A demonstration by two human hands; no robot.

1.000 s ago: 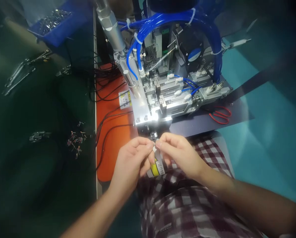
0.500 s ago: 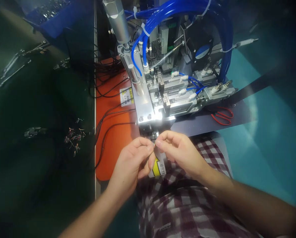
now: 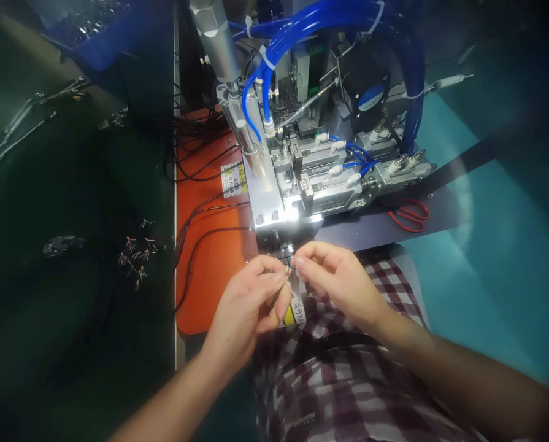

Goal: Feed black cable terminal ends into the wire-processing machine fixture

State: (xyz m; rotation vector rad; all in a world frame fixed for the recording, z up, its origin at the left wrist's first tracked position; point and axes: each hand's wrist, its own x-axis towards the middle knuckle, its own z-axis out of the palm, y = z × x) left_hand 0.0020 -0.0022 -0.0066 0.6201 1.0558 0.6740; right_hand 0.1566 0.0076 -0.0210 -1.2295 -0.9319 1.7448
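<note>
My left hand [image 3: 246,304] is closed, thumb and forefinger pinching a tiny part with thin pale and reddish wires [image 3: 287,270]. Its exact kind is too small to tell. Just to its right, my right hand [image 3: 348,285] is also pinched shut at the fingertips, close to those wires. What lies between its fingers, if anything, cannot be made out. Both hands are in front of the metal machine head [image 3: 286,212], right below its small dark fixture [image 3: 281,248]. A label with a yellow patch [image 3: 289,316] shows beneath the fingers.
Behind the hands stands a machine with blue air hoses [image 3: 320,18] and an orange base [image 3: 210,270]. Red-handled scissors or pliers [image 3: 410,215] lie at right. Several small wired pieces [image 3: 137,255] lie on the dark green surface at left, with a blue bin [image 3: 103,43] farther back.
My right fingertips have shifted slightly right, opening a small gap from the left ones. The left hand keeps its pinch; the whole view has moved a little.
</note>
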